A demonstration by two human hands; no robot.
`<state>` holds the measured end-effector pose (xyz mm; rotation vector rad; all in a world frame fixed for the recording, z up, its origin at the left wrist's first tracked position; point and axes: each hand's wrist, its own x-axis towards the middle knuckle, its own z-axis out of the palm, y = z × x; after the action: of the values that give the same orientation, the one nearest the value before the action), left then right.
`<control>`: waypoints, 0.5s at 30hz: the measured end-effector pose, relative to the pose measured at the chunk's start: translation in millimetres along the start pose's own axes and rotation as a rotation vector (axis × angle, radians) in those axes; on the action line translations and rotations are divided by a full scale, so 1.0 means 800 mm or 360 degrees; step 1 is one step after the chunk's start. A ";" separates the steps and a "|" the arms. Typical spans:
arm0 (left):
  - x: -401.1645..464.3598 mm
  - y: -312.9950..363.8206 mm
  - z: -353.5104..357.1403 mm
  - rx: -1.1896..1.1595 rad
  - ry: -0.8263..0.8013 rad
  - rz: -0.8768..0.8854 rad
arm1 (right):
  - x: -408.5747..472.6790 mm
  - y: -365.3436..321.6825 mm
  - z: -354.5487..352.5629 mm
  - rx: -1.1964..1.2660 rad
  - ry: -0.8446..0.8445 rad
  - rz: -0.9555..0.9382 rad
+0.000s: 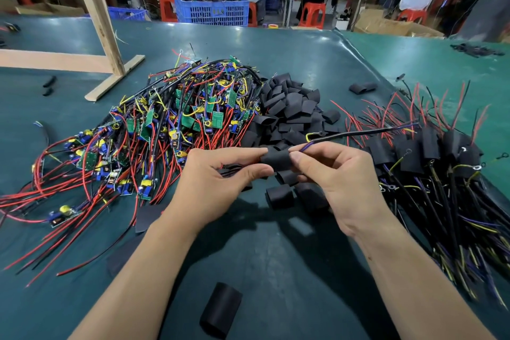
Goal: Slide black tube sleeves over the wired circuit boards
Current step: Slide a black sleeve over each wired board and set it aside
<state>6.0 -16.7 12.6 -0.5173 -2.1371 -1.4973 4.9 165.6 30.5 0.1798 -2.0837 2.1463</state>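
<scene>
A black tube sleeve point(276, 159) is held between both hands above the green table point(276, 257). My left hand point(218, 176) pinches its left end between thumb and fingers. My right hand point(334, 174) pinches its right end, where a black cable with purple and yellow wires point(358, 134) comes out toward the right. The board inside the sleeve is hidden. A heap of bare wired circuit boards point(171, 119) lies to the left. Loose black sleeves point(292, 110) are piled behind the hands. Sleeved boards with wires point(430, 163) lie to the right.
One loose sleeve point(220, 309) lies near the front edge between my forearms, others point(280, 196) just under the hands. A wooden frame point(105, 44) stands at the back left. Blue crates point(211, 7) and seated people are beyond the table.
</scene>
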 end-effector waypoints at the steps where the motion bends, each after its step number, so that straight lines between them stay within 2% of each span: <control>1: 0.000 -0.001 0.001 -0.0003 -0.0005 -0.0002 | -0.001 0.000 0.000 0.0010 -0.0001 0.0001; 12: -0.003 0.000 0.000 0.0052 0.0087 0.0110 | -0.005 0.004 0.011 0.0340 0.0020 0.0314; 15: -0.003 -0.001 0.002 0.0155 0.0017 0.0197 | -0.004 0.001 0.006 0.0366 0.0001 0.0306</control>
<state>7.2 -15.4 10.2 -0.5935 -2.1171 -1.3191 7.4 161.1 29.4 0.0030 -1.9191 2.4960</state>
